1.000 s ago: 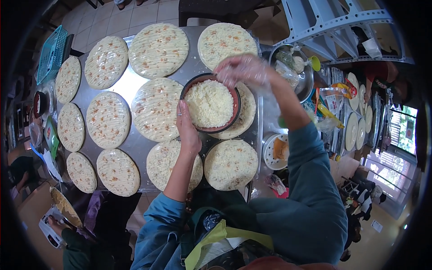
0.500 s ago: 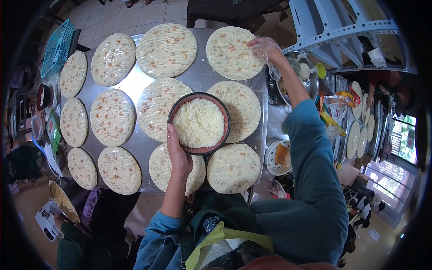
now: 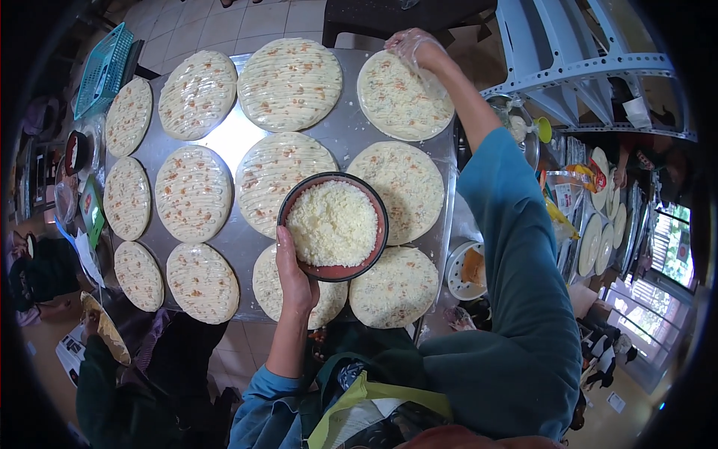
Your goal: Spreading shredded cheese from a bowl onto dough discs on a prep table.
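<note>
My left hand (image 3: 296,278) grips a dark-rimmed, reddish-brown bowl (image 3: 340,273) from its near left side. Fine white crumbs, like grated cheese (image 3: 333,221), fill much of it. My right hand (image 3: 417,49), in a clear plastic glove, is at the far edge of a round flat dough base (image 3: 404,101) strewn with crumbs and orange bits. Its fingers are curled down; what they hold is hidden. Below the bowl lie parts of several rounds, among them a crumb-covered one (image 3: 396,187) and one with cream stripes (image 3: 280,168).
A metal table (image 3: 228,142) carries rows of topped rounds. Beyond its left corner stands a teal basket (image 3: 103,71). To the right are a white perforated bowl (image 3: 456,273), a yellow-green cup (image 3: 544,130) and a blue-grey metal rack (image 3: 576,82). Another person's sleeve (image 3: 112,400) shows lower left.
My right hand has moved left and away from me, from the far round's right side to its far edge. The bowl sits slightly lower in view, still in my left hand.
</note>
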A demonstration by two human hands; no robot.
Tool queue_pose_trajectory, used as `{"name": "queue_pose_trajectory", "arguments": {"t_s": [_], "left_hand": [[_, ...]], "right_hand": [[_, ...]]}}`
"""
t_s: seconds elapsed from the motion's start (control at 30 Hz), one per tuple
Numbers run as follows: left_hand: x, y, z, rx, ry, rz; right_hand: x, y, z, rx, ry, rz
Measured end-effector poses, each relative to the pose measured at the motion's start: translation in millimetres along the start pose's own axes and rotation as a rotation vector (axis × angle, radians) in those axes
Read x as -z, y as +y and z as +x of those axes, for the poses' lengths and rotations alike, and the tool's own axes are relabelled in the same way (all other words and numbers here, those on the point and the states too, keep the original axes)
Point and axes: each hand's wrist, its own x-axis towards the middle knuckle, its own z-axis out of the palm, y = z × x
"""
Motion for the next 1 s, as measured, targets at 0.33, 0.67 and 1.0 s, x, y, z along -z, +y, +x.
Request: {"name": "queue_pose_trajectory", "arguments": {"t_s": [0.33,0.67,1.0], "left_hand": [[6.0,1.6,-5.1,-0.006,0.015,-0.013],[11.3,-1.0,-16.5,0.008,-0.019,-0.019],[31.4,5.3,-37.3,-0.066,-0.065,-0.020]], "right_hand": [[33.5,50.7,-31.8,-0.220,0.001,0.100],[35.5,21.3,-136.5,-0.460,-0.002,0.267],[29.3,-121.4,-188.9,-0.452,0.049,0.733]]}}
